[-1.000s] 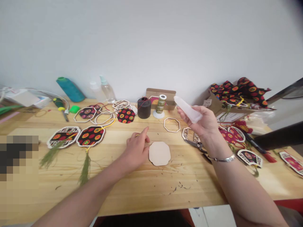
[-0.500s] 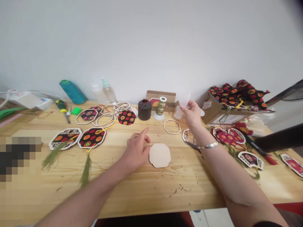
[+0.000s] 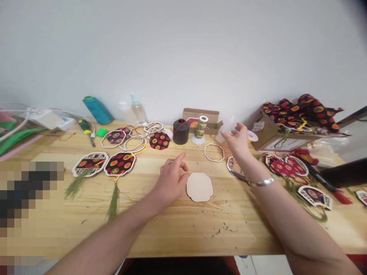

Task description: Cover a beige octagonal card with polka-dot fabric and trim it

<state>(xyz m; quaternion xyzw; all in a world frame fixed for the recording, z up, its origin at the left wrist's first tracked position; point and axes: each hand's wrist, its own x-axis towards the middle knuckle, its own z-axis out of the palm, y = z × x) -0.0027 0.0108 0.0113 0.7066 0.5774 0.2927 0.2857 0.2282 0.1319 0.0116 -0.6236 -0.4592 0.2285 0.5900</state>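
A pale scalloped wooden plate lies flat in front of me. My left hand rests at its left edge, thumb tip close by, fingers loosely bent and apart, holding nothing; whether the thumb touches the plate I cannot tell. Farther back, my right hand is open beside a translucent white bottle, its fingers spread. The bottle stands against the wall, partly behind the fingers. Between the hands is a thin wooden outline frame. A lattice-cut wooden piece lies under my right wrist, with a dark blade next to it.
Along the wall stand a black thread spool, a gold thread spool, a spray bottle and a teal thread cone. A carton of patterned fabric is at right. Tasselled ornaments lie at left, with scraps near the front edge.
My right hand has opened and drawn slightly away from the white bottle, which it was touching before. The whole view has shifted a little; my left hand keeps its place by the plate.
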